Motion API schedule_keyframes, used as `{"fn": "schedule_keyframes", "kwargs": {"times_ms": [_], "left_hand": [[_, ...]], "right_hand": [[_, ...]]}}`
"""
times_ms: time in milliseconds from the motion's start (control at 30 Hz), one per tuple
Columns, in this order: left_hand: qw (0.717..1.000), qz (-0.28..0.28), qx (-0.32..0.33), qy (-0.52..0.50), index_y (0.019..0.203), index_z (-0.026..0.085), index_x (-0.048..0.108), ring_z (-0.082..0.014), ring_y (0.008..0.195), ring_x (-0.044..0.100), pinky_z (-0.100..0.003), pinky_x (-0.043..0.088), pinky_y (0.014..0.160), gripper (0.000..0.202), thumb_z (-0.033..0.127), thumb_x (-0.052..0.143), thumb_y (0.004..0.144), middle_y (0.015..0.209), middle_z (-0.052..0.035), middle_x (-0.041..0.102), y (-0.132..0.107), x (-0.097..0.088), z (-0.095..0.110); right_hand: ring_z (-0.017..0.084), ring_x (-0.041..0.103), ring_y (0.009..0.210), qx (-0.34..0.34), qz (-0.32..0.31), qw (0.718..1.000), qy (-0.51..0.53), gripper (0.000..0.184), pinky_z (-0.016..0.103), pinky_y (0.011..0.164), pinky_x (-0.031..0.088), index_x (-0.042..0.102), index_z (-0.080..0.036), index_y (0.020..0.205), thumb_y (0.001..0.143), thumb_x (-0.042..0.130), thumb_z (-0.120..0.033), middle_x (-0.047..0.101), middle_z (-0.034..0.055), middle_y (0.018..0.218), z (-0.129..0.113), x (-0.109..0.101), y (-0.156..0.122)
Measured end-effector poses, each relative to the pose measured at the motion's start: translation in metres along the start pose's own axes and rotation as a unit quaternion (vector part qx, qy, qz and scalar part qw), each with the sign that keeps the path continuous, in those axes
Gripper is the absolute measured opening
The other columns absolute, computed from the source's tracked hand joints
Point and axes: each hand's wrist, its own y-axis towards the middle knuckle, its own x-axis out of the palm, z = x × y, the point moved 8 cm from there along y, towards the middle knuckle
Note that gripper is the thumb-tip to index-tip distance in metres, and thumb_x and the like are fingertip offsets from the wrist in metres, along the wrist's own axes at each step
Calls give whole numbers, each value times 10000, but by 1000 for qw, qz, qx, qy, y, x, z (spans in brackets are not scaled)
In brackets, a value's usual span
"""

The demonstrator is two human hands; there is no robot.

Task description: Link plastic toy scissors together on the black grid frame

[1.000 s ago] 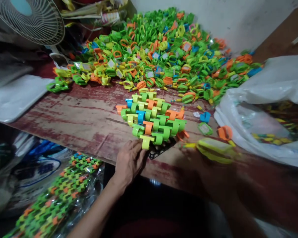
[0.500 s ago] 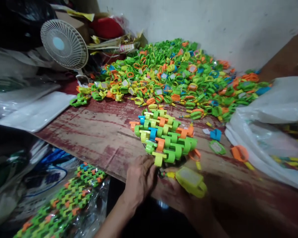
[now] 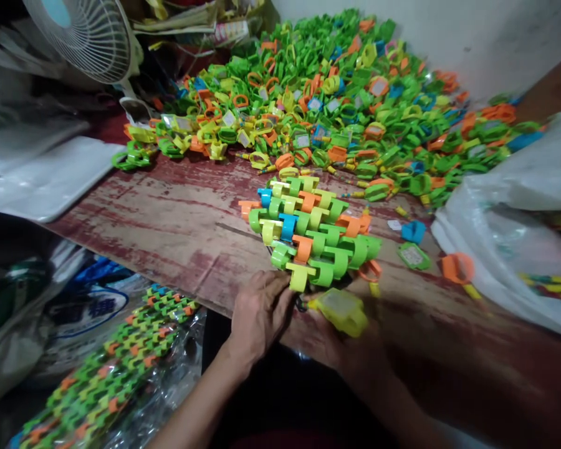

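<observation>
A stacked cluster of green, yellow, orange and blue plastic pieces with curved bands (image 3: pixel 315 240) lies on the worn red-brown table (image 3: pixel 182 224). My left hand (image 3: pixel 257 318) is closed against its near left corner, and what its fingers pinch is hidden. Just right of those fingertips is a small dark loop (image 3: pixel 302 304). My right hand (image 3: pixel 339 349), dim and blurred, is closed on a loose yellow plastic piece with a pale flat face (image 3: pixel 340 310), whose narrow end points at the loop. An orange ring-shaped piece (image 3: pixel 370 270) lies behind it.
A large heap of similar pieces (image 3: pixel 318 106) covers the table's back. Loose pieces, including an orange one (image 3: pixel 458 268), lie to the right beside a white plastic bag (image 3: pixel 472 218). A fan (image 3: pixel 88 43) and white sheet (image 3: pixel 60 178) are left. Bagged rows of pieces (image 3: pixel 121 362) lie below the table edge.
My view has tilted down, so the heap and fan sit higher. The yellow piece in my right hand has moved closer to the left fingertips and the cluster.
</observation>
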Motion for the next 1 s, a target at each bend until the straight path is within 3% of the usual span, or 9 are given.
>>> {"fn": "schedule_keyframes", "kwargs": {"times_ms": [167, 300, 433, 667, 900, 1000], "left_hand": [[1000, 12, -3, 6, 1023, 178, 713, -221, 872, 681, -319, 557, 767, 182, 204, 545, 959, 989, -82, 744, -1, -2, 3], [1000, 14, 0, 7, 1047, 169, 703, -225, 873, 680, -334, 558, 774, 202, 192, 526, 952, 1008, -90, 746, -2, -2, 5], [1000, 13, 12, 17, 1086, 176, 696, -214, 868, 684, -331, 559, 787, 228, 187, 498, 973, 1019, -87, 749, -2, -2, 5], [1000, 0, 19, 17, 992, 179, 719, -213, 881, 691, -328, 560, 789, 260, 219, 462, 997, 1002, -91, 750, 0, -2, 5], [999, -25, -33, -30, 1035, 160, 716, -237, 927, 694, -346, 565, 811, 212, 209, 529, 948, 1064, -113, 741, 1, 2, -3], [999, -21, -36, -22, 1053, 153, 694, -241, 917, 694, -354, 564, 803, 200, 207, 546, 929, 1048, -109, 743, -3, 2, -4]], "right_hand": [[174, 724, 646, -36, -3, 999, -38, 157, 239, 598, 596, 668, -200, 891, 964, 531, -227, 739, 27, 753, -6, 6, 2], [164, 709, 629, -67, 44, 994, -71, 142, 232, 612, 586, 644, -200, 906, 982, 540, -261, 730, 23, 746, -11, 4, 2], [160, 688, 605, -83, 77, 988, -104, 90, 227, 604, 566, 635, -188, 874, 941, 575, -186, 715, 25, 716, -17, 2, 6], [157, 650, 558, -74, 49, 989, -114, 154, 222, 545, 521, 607, -188, 799, 851, 542, -59, 671, 26, 657, -18, 9, 13], [172, 650, 536, -35, 15, 991, -132, 246, 247, 543, 551, 659, -210, 762, 937, 487, -226, 677, 25, 620, -7, 13, 12], [212, 702, 645, -14, 9, 994, -111, 193, 282, 627, 587, 674, -192, 806, 923, 524, -225, 715, 66, 705, 6, 19, 1]]}}
